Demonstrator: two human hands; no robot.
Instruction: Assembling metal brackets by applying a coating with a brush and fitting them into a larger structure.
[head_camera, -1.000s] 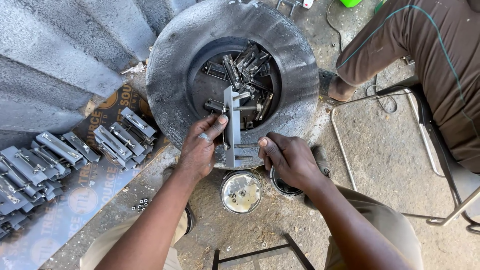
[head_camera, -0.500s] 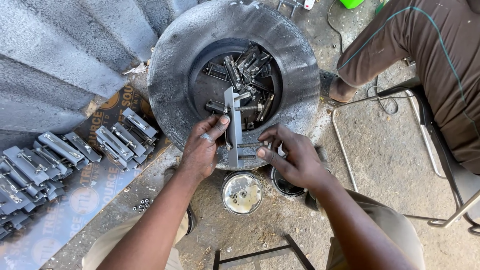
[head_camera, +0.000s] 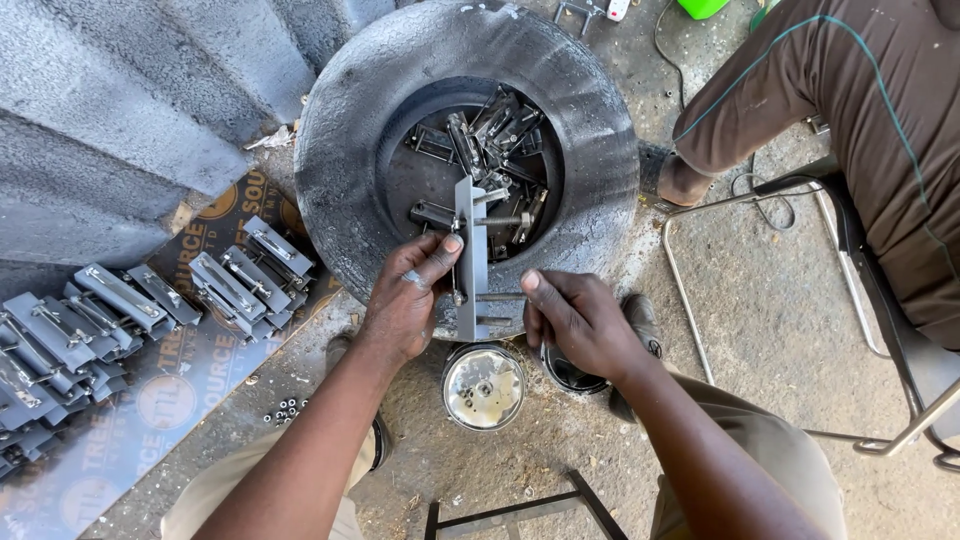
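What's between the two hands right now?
Head view: an upright grey metal bracket with a thin rod sticking out sideways; left hand grips the bracket, right hand touches the rod.

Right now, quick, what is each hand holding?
Left hand: closed on the grey metal bracket, thumb on top.
Right hand: closed on the thin metal rod sticking from that bracket.
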